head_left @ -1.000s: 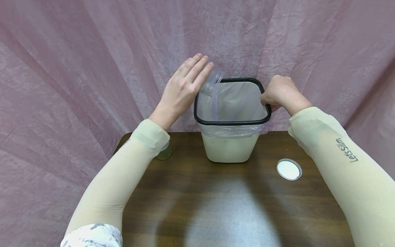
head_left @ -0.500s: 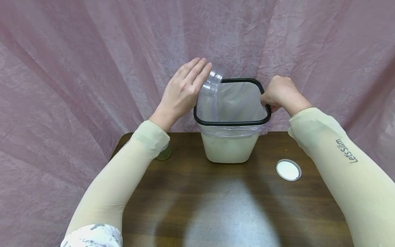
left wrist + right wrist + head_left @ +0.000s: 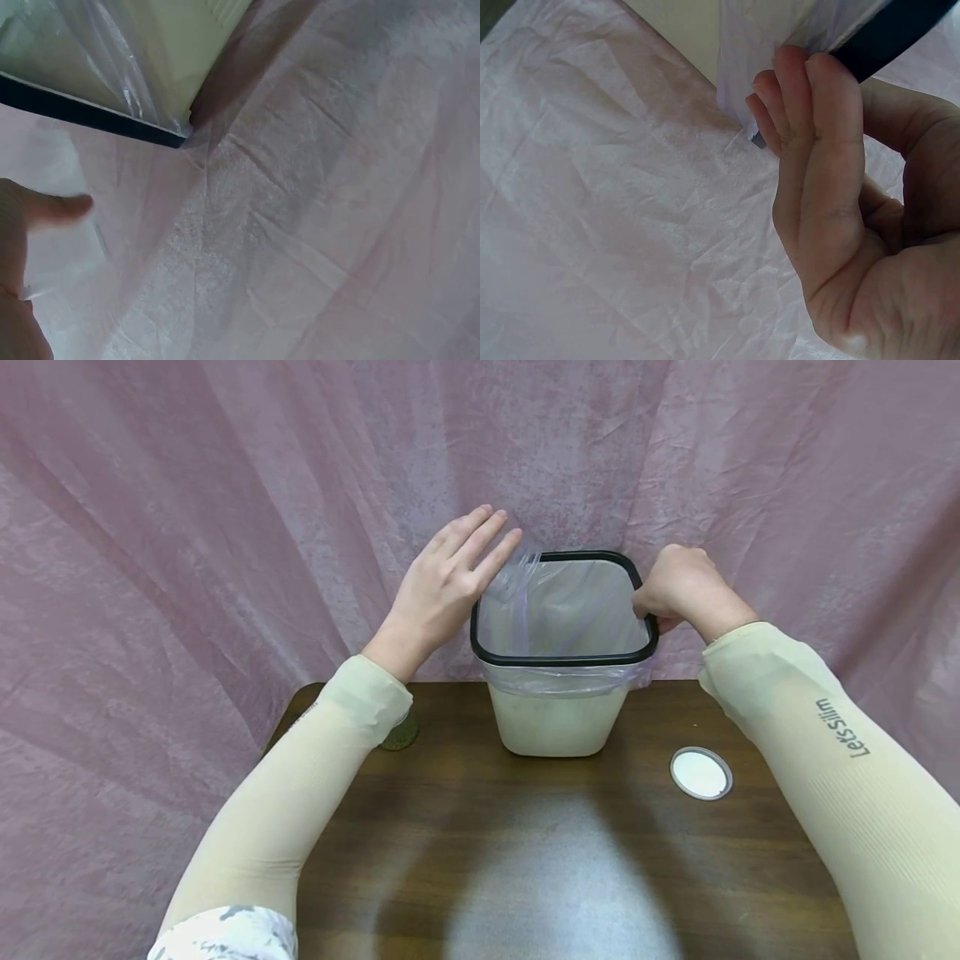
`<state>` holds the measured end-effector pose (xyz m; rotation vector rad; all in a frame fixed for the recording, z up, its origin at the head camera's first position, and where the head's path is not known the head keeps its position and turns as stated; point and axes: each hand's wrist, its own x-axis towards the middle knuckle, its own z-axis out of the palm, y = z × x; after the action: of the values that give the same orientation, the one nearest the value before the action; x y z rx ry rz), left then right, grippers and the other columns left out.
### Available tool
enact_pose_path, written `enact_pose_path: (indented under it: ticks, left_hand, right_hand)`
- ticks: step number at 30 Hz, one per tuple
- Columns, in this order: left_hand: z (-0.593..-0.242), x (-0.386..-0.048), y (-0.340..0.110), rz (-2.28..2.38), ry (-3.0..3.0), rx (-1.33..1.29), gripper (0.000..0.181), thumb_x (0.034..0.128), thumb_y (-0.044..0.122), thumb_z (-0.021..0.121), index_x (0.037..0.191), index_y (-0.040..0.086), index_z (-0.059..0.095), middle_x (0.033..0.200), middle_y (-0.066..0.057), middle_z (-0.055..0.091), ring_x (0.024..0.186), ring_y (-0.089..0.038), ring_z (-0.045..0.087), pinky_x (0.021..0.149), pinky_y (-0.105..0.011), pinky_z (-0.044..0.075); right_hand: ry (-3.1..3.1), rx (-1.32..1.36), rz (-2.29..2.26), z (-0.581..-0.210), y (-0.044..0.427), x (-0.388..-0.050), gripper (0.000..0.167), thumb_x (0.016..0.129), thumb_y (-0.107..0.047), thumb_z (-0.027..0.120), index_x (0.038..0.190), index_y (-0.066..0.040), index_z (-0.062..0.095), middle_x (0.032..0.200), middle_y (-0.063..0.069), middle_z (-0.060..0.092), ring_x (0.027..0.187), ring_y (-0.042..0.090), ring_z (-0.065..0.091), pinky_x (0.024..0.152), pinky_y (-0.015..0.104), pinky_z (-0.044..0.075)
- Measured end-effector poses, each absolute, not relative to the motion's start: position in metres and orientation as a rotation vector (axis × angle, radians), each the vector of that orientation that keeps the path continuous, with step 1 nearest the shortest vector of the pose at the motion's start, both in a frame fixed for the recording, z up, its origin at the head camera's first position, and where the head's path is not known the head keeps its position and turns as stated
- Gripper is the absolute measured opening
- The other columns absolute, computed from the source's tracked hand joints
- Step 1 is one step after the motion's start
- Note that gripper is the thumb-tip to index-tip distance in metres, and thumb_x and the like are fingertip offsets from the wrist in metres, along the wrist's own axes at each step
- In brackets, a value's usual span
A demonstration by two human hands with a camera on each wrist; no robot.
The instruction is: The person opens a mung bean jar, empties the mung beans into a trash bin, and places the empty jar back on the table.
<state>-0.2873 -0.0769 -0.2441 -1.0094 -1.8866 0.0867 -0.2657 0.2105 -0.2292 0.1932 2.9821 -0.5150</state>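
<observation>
A clear plastic jar [image 3: 519, 570] is tilted over the left rim of a cream trash bin [image 3: 558, 722]. My left hand [image 3: 442, 581] holds it, with fingers stretched along its near side; in the left wrist view the thumb [image 3: 60, 208] lies against the see-through wall. Most of the jar is hidden behind the fingers. A thin, translucent bag [image 3: 573, 610] lines the bin, its edge folded out beneath the black rim [image 3: 562, 660]. My right hand [image 3: 682, 589] grips that rim on the right side, fingers outside over the bag, as the right wrist view shows.
A round white lid with a silvery edge [image 3: 701, 773] lies on the brown wooden table [image 3: 570, 843], right of the bin. A jar with green contents [image 3: 401, 735] stands partly hidden behind the left sleeve. A pink curtain [image 3: 300, 485] hangs behind.
My left hand has dipped slightly and its fingers have spread a little, with the jar still tilted. Small specks seen in the jar earlier no longer show. The right hand has not moved.
</observation>
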Motion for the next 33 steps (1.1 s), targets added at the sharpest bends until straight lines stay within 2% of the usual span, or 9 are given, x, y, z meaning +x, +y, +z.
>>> enact_pose_path:
  ticks: [4,6,10,16,20,25,28,33]
  left_hand:
    - [-0.246,-0.287,-0.077,0.086,-1.890,-0.980,0.042,0.0958,0.001,0.036,0.134,0.010,0.050,0.135,-0.013,0.053,0.130,-0.028,0.044,0.108,-0.039,0.037]
    - [-0.246,-0.286,-0.077,0.091,-1.883,-0.962,0.043,0.0942,0.001,0.036,0.134,0.009,0.049,0.134,-0.014,0.053,0.128,-0.028,0.045,0.107,-0.039,0.039]
    - [-0.246,-0.287,-0.078,0.079,-1.877,-0.960,0.045,0.0922,-0.001,0.041,0.135,0.010,0.049,0.135,-0.014,0.052,0.129,-0.028,0.044,0.107,-0.038,0.038]
    - [-0.247,-0.288,-0.080,0.058,-1.882,-0.969,0.041,0.0947,-0.001,0.041,0.133,0.011,0.052,0.136,-0.013,0.052,0.131,-0.027,0.042,0.109,-0.039,0.036]
    - [-0.247,-0.287,-0.079,0.005,-1.931,-0.921,0.051,0.0831,0.003,0.053,0.134,0.008,0.049,0.133,-0.015,0.053,0.128,-0.030,0.044,0.108,-0.039,0.036]
    - [-0.247,-0.285,-0.082,-0.147,-2.124,-0.796,0.079,0.0707,0.022,0.078,0.139,0.011,0.041,0.136,-0.014,0.047,0.131,-0.029,0.038,0.109,-0.040,0.033]
    - [-0.249,-0.285,-0.086,-0.320,-2.163,-0.681,0.085,0.0663,0.031,0.083,0.138,0.012,0.043,0.132,-0.013,0.048,0.125,-0.028,0.040,0.104,-0.040,0.037]
    - [-0.255,-0.283,-0.097,-0.644,-2.167,-0.447,0.087,0.0617,0.040,0.084,0.134,0.010,0.047,0.124,-0.010,0.054,0.115,-0.027,0.045,0.099,-0.036,0.037]
  right_hand:
    - [2.982,0.190,-0.519,-0.230,0.210,-0.266,0.029,0.065,-0.014,0.062,0.089,0.003,0.060,0.052,0.005,0.066,0.049,0.017,0.066,0.076,0.037,0.053]
    - [2.985,0.188,-0.513,-0.230,0.210,-0.266,0.028,0.066,-0.014,0.062,0.088,0.003,0.060,0.052,0.005,0.065,0.048,0.017,0.066,0.072,0.035,0.054]
    - [2.995,0.185,-0.487,-0.231,0.210,-0.267,0.028,0.066,-0.015,0.062,0.088,0.002,0.059,0.053,0.005,0.065,0.047,0.016,0.065,0.056,0.029,0.051]
    - [2.995,0.175,-0.479,-0.229,0.211,-0.267,0.028,0.066,-0.015,0.061,0.087,0.003,0.059,0.054,0.006,0.065,0.048,0.016,0.065,0.055,0.028,0.049]
    - [2.986,0.185,-0.494,-0.228,0.212,-0.267,0.028,0.066,-0.015,0.061,0.088,0.003,0.059,0.054,0.006,0.066,0.049,0.017,0.066,0.054,0.028,0.050]
    - [2.984,0.191,-0.478,-0.228,0.214,-0.268,0.028,0.066,-0.015,0.061,0.088,0.003,0.059,0.053,0.005,0.065,0.050,0.017,0.065,0.055,0.028,0.049]
    - [2.992,0.181,-0.451,-0.229,0.215,-0.268,0.029,0.065,-0.016,0.062,0.087,0.003,0.060,0.052,0.003,0.064,0.051,0.017,0.065,0.059,0.030,0.050]
    - [2.957,0.219,-0.544,-0.229,0.220,-0.266,0.042,0.067,-0.017,0.063,0.100,0.009,0.057,0.053,0.004,0.066,0.055,0.018,0.068,0.074,0.038,0.052]
